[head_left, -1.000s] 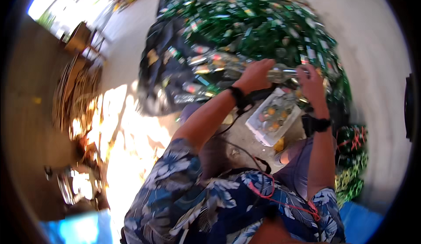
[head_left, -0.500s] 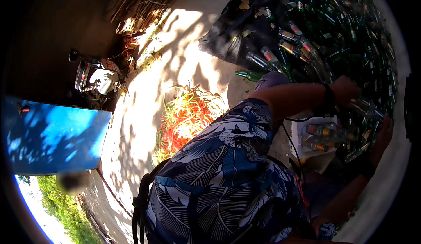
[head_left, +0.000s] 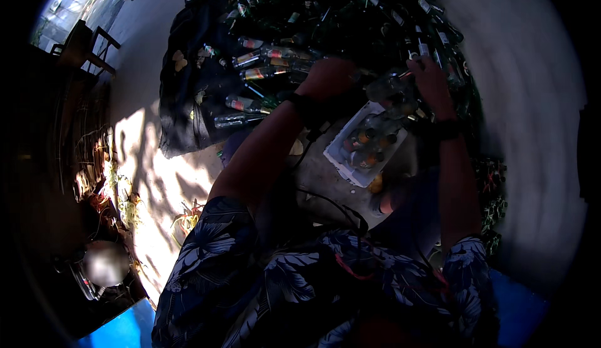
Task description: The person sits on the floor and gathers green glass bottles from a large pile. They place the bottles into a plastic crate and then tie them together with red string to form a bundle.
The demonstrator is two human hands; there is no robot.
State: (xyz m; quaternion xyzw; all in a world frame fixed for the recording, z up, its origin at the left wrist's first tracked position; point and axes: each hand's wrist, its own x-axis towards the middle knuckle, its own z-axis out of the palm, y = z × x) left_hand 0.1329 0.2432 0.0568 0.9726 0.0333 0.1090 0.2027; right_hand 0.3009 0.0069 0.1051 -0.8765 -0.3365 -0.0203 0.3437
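Observation:
A clear glass bottle [head_left: 383, 89] lies tilted between my two hands, just above a white box. My left hand [head_left: 330, 77] is closed at the bottle's left end, its fingertips mostly lost in shadow. With pinched fingers, my right hand [head_left: 428, 80] grips near the bottle's narrow end. Below them, the white box [head_left: 341, 168] holds several clear bottles [head_left: 369, 140] with orange-toned labels. Close to my left forearm, several loose clear bottles [head_left: 275, 52] with labels lie on a black sheet [head_left: 183, 97].
A large heap of green glass bottles [head_left: 294, 0] spreads beyond my hands and down the right side. Dark cords [head_left: 325, 196] hang in front of my lap. A wooden chair [head_left: 94, 51] stands far left, and stacked sticks [head_left: 69, 135] lie along the left.
My view has swung to the right, so the heap and box now lie ahead. Both hands stay at the bottle, and the right hand has come up beside the heap.

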